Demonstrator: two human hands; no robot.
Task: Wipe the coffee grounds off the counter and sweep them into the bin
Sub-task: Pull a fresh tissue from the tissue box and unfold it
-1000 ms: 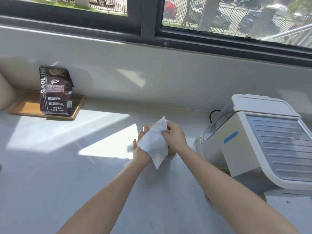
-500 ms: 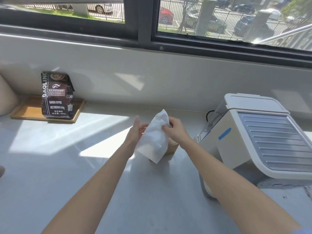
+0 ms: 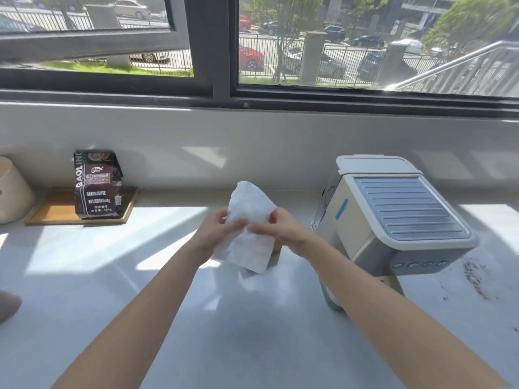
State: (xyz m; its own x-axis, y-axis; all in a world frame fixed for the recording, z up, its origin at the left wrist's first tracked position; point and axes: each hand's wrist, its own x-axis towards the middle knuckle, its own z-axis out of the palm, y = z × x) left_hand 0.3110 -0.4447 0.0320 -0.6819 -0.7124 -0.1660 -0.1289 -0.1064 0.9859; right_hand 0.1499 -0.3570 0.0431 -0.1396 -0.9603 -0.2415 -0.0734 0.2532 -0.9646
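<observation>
**Tissue** (image 3: 250,203): one white sheet, held up in front of you above the tabletop (image 3: 252,332). Its top corner stands upward, its lower edge hangs loose off the surface, and its shadow falls on the tabletop just below.

**Your left hand** (image 3: 216,231): grip clamped on the tissue's left side, fingers laid across the sheet about midway up.

**Your right hand** (image 3: 286,230): grip likewise clamped on the tissue, pinching at its right edge. The fingertips come close to those of your left hand near the sheet's middle (they are blurred, so exact finger placement cannot be told).

**Grounds** (image 3: 474,279): a dark scatter lying on the tabletop at your far right, just beside the machine's front, well apart from the tissue and both hands.

**Machine** (image 3: 393,217): white and grey with a ribbed top and a blue strip on its side. It stands on the tabletop to the right of your hands, and your right forearm crosses in front of its lower left corner.

**Bag** (image 3: 97,185): dark coffee bag, upright on a wooden tray (image 3: 56,211) at the back left, near the wall.

**Beige rounded thing** (image 3: 11,192): at the left edge, just beside the tray, only partly in view.

**Brown sliver** (image 3: 277,249): shows behind the tissue's lower right edge and is too hidden to identify.

**Window** (image 3: 207,51): dark frame above the wall, with cars and a fence outside.
</observation>
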